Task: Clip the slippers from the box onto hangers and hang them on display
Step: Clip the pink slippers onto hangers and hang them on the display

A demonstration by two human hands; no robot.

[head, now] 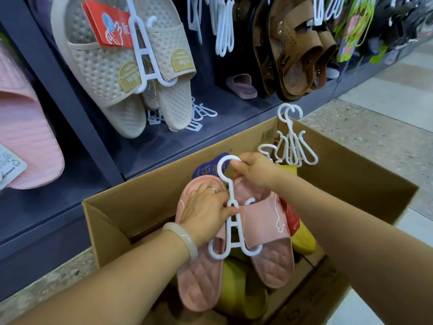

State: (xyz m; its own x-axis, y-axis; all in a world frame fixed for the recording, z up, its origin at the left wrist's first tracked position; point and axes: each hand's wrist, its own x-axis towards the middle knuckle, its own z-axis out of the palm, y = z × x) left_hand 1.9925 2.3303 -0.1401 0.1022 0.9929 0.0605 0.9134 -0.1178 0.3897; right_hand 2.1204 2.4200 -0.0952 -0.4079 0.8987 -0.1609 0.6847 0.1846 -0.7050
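A dark display rack point(70, 95) fills the upper frame. On it, left of centre, hang beige slides point(110, 73) with a red tag point(110, 24); brown sandals point(297, 55) hang right; a mauve slipper point(241, 86) rests between. Speckled floor point(375, 127) lies beside the rack.

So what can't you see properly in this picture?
- Head view: how many yellow slippers are in the box; the pink slippers cover them.
- Head view: the red tag behind the pink pair is mostly hidden; its print can't be read.
- Head view: the blue logo on the box wall is partly behind the white hanger and right hand.
- Head view: the pink slipper on the rack is cut off by the left edge.
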